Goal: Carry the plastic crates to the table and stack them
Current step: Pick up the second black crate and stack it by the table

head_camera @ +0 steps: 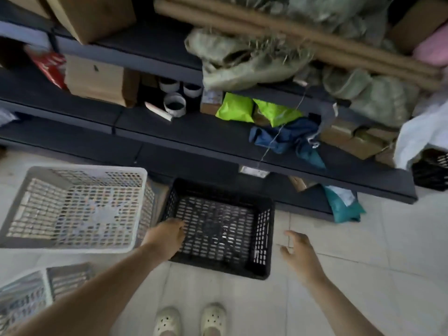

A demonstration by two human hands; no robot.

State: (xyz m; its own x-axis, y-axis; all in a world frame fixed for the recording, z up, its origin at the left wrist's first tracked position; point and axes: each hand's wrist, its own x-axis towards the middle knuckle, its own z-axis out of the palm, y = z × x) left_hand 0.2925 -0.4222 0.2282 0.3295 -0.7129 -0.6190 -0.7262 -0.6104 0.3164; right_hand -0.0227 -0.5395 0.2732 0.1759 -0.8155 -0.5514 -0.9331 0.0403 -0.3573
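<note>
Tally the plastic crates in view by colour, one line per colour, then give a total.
White crates: 2, the large white crate on the floor and a second white crate cut off at the lower left.
Black crates: 2, the black crate between the hands and another black crate at the right edge.
Total: 4

both bare arms are reaching forward and down; the left hand (167, 238) is lying palm-down with fingers extended, the right hand (299, 253) is hovering open, fingers spread.
</note>
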